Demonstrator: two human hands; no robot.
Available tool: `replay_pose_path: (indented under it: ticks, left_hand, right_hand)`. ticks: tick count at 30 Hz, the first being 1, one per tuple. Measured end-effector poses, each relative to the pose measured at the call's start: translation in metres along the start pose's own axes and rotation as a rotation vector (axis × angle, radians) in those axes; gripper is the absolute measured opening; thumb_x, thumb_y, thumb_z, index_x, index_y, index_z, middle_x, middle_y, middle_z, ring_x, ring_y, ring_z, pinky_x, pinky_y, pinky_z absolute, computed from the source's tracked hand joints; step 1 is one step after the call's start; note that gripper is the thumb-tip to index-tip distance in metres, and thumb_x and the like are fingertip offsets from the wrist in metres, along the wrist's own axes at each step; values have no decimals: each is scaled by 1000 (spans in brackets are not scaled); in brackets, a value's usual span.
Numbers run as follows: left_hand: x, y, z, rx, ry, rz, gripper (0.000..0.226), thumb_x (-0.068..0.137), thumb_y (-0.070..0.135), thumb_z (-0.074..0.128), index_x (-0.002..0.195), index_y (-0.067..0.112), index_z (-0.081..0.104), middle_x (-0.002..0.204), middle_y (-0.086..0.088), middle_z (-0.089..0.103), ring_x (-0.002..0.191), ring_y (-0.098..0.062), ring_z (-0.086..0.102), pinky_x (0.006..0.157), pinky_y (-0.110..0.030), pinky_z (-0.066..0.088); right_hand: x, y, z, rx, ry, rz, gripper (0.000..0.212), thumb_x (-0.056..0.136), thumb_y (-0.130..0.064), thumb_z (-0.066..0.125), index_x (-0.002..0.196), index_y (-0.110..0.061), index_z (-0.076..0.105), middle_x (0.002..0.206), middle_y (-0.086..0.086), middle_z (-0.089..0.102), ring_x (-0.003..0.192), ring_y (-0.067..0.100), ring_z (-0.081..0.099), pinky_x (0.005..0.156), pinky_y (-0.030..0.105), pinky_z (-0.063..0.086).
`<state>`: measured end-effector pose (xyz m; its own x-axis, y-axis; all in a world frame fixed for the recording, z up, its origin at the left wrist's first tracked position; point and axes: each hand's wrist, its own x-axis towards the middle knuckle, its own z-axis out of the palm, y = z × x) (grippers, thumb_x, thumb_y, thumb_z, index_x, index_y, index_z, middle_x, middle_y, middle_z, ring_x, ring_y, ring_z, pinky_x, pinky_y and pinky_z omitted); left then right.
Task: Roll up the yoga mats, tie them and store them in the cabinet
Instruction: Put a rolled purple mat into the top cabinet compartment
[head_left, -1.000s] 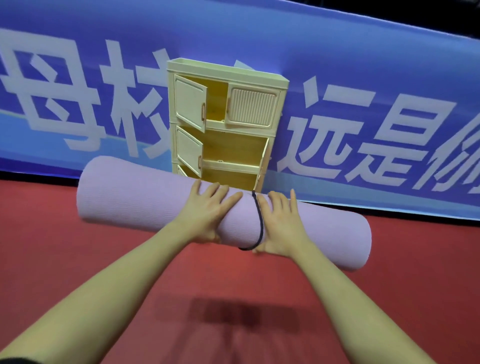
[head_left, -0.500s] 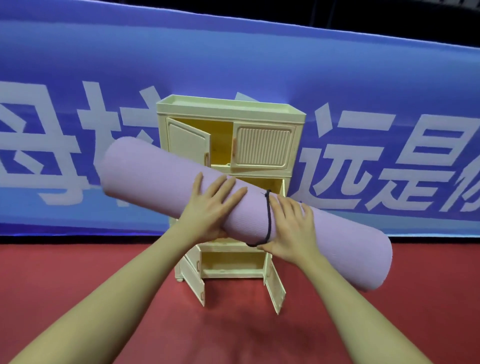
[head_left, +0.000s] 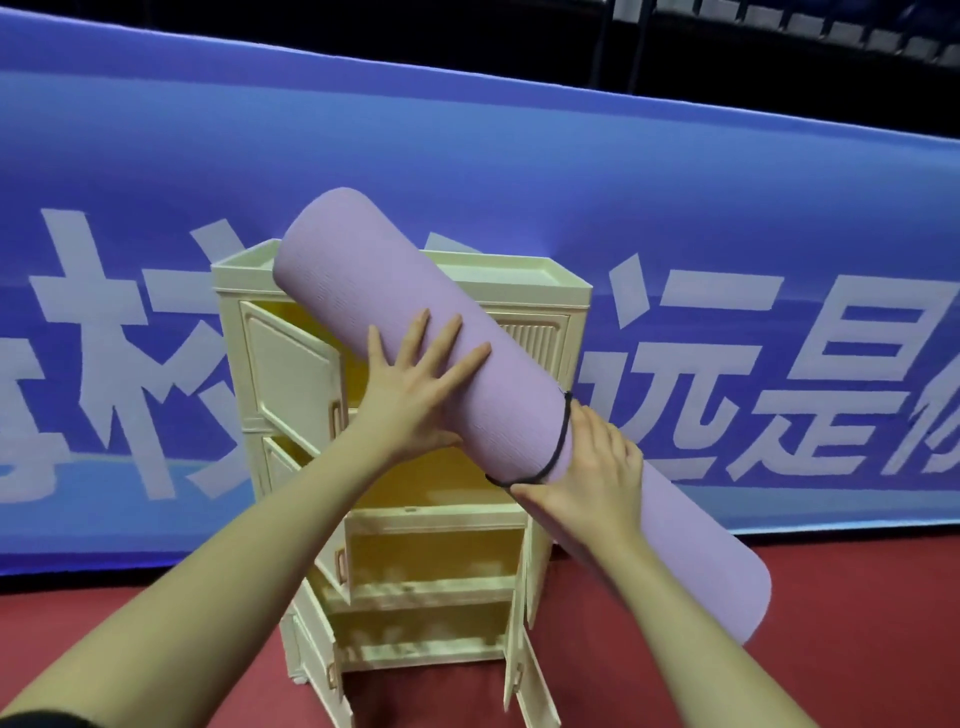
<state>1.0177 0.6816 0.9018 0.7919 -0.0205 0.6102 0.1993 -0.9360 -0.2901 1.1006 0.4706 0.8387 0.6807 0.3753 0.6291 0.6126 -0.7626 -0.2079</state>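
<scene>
Yoga mat (head_left: 436, 332): lilac, rolled, tied with a black cord (head_left: 558, 447); we hold it in the air before the cream cabinet (head_left: 566, 283).
Change: a second ago it lay nearly level; now its far end is tipped up. We judge storing has begun.
Axis: diagonal, upper-left end high and away, lower-right end near the red floor (head_left: 857, 623).
Left hand (head_left: 415, 395): fingers spread flat on the roll, thumb beneath.
Right hand (head_left: 597, 478): cupped round the roll beside the cord.
Cabinet doors: several open.
</scene>
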Motion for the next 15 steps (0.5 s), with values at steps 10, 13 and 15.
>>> replay_pose_path:
  ticks: [10, 13, 15]
  left_hand:
    - [39, -3, 107, -57, -168, 49, 133, 26, 67, 84, 142, 30, 33, 149, -14, 38, 131, -46, 38, 83, -78, 31]
    - [30, -15, 125, -65, -136, 88, 130, 31, 70, 81, 143, 30, 31, 151, -12, 29, 135, -40, 28, 88, -76, 29]
    - [28, -23, 131, -75, -101, 147, 127, 33, 73, 79, 143, 28, 33, 150, -11, 27, 135, -39, 27, 93, -72, 25]
  right_hand:
    - [31, 31, 75, -10, -159, 66, 111, 48, -70, 69, 142, -20, 37, 139, -3, 48, 127, 20, 43, 104, 40, 30]
    - [26, 24, 91, 19, -173, 78, 108, 46, -66, 72, 139, -20, 41, 136, -4, 51, 123, 20, 46, 101, 39, 33]
    - [20, 18, 95, 35, -179, 102, 107, 46, -65, 73, 138, -22, 41, 136, -5, 51, 123, 20, 47, 101, 38, 35]
